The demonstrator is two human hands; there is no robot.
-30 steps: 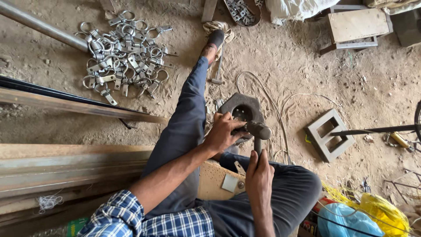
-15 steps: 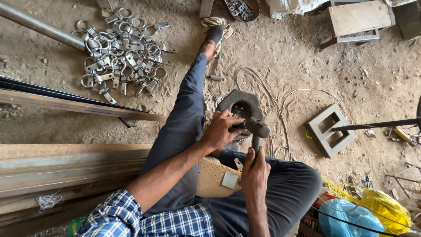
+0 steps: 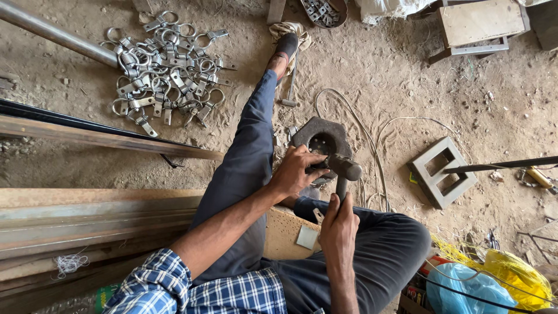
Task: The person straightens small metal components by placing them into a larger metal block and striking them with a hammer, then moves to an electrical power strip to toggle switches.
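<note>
Striking step, judged: right hand (image 3: 339,224) clenched on hammer (image 3: 343,174) handle, head over the steel block (image 3: 323,139); left hand (image 3: 295,172) pinches a small hidden piece just beside it; next blow demands square aim.

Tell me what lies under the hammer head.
Under the hammer head sits a dark metal block with a round hollow. The left hand covers whatever piece rests there; it cannot be seen.

Bare dirt right of the metal block (image 3: 323,138); cables (image 3: 372,145) cross it there.
</note>
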